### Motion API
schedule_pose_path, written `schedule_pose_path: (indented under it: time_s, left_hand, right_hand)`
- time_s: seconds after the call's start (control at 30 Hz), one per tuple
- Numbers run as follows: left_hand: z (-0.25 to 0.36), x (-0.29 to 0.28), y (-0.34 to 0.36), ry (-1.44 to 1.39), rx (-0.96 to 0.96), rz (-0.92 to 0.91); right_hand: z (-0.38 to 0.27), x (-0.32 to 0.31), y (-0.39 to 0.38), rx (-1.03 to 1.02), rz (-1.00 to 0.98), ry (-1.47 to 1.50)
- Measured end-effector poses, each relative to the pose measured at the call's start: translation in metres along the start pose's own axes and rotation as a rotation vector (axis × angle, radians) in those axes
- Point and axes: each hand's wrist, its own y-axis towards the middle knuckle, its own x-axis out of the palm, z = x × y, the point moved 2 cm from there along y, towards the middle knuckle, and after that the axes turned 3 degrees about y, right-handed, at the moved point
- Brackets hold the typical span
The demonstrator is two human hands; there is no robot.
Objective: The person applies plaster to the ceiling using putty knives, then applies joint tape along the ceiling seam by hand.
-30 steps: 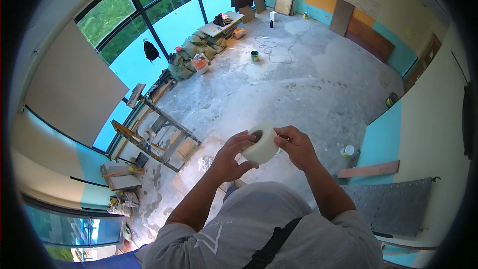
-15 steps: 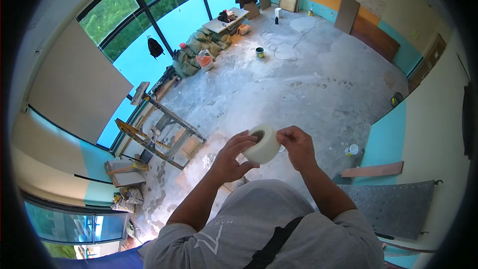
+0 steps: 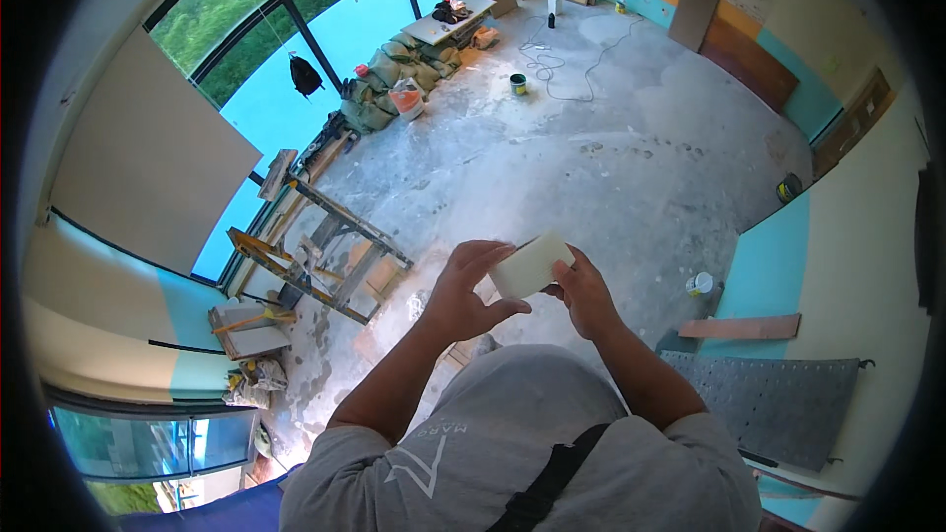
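A wide roll of white tape (image 3: 532,266) is held up in front of my chest, its broad outer face turned toward me. My left hand (image 3: 463,291) grips its left side, fingers at the upper edge, partly hidden, and the thumb stretched out below. On the right, my right hand (image 3: 588,298) is closed on the roll's edge, with the thumb on the face and the other fingers curled beneath. The core opening is out of sight.
A paint-splashed stepladder (image 3: 340,227) stands at the left. Sandbags (image 3: 384,89) lie along the windows near a low table (image 3: 448,20). A dark bucket (image 3: 518,85) and a cable (image 3: 562,97) are on the floor ahead. A perforated metal platform (image 3: 778,404) lies at the right.
The roll has tilted, so its outer face shows now instead of its open core. My right hand has gone from pinching the rim to gripping the roll's right side.
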Motion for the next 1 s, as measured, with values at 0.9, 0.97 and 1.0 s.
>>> schedule_pose_path:
  time_s: [0.9, 0.97, 1.0]
  left_hand:
    - [0.006, 0.021, 0.013, -0.094, -0.231, -0.08]
    - [0.008, 0.022, 0.011, -0.088, -0.228, -0.074]
    - [0.008, 0.022, 0.01, -0.079, -0.228, -0.069]
  right_hand:
    - [-0.006, 0.015, 0.004, -0.346, 0.19, -0.395]
    - [-0.005, 0.015, 0.003, -0.346, 0.202, -0.336]
    - [-0.003, 0.016, 0.002, -0.348, 0.202, -0.337]
